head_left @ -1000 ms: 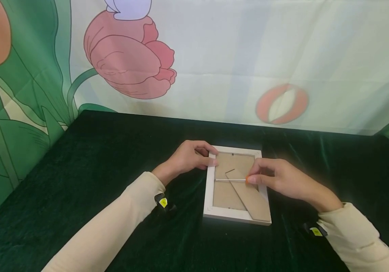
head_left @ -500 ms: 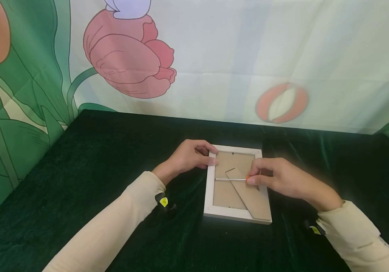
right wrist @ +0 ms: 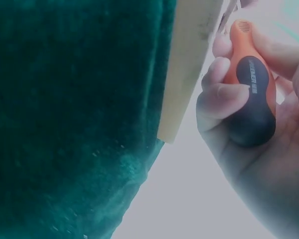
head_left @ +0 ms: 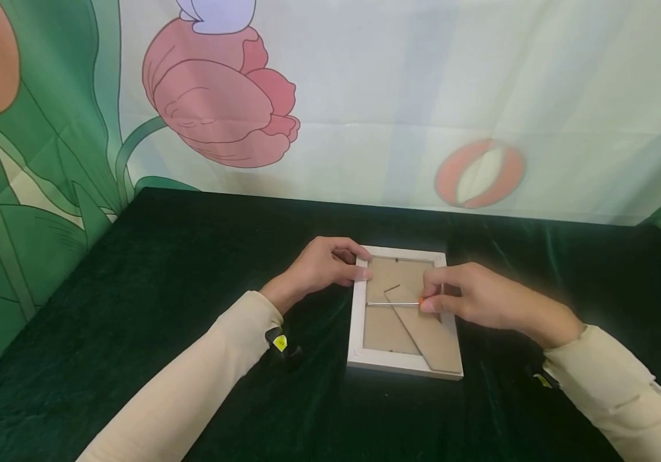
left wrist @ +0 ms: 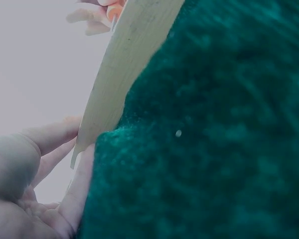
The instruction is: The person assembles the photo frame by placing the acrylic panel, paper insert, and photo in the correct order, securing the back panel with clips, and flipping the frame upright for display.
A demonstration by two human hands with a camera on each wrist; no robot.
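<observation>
A white picture frame (head_left: 357,327) lies face down, its brown backing board (head_left: 381,337) and slanting easel leg (head_left: 430,337) showing. My left hand (head_left: 320,264) grips the upper left side of the frame, the thumb over the border; the left wrist view shows fingers on both sides of its wooden edge (left wrist: 117,74). In my right hand (head_left: 477,296) is a screwdriver (right wrist: 251,92) with an orange and black handle, fingers wrapped round it. Its thin metal shaft (head_left: 394,303) runs level across the backing, the tip at the inner left edge of the frame.
Dark green velvety cloth (head_left: 203,256) covers the table. Behind its far edge hangs a pale curtain (head_left: 365,128) printed with flowers and leaves. A small pale speck (left wrist: 178,133) lies on the cloth in the left wrist view.
My right hand and forearm have shifted slightly upward in view, still holding the screwdriver. Its tip stays at the frame's inner left edge, and the left hand keeps its grip.
</observation>
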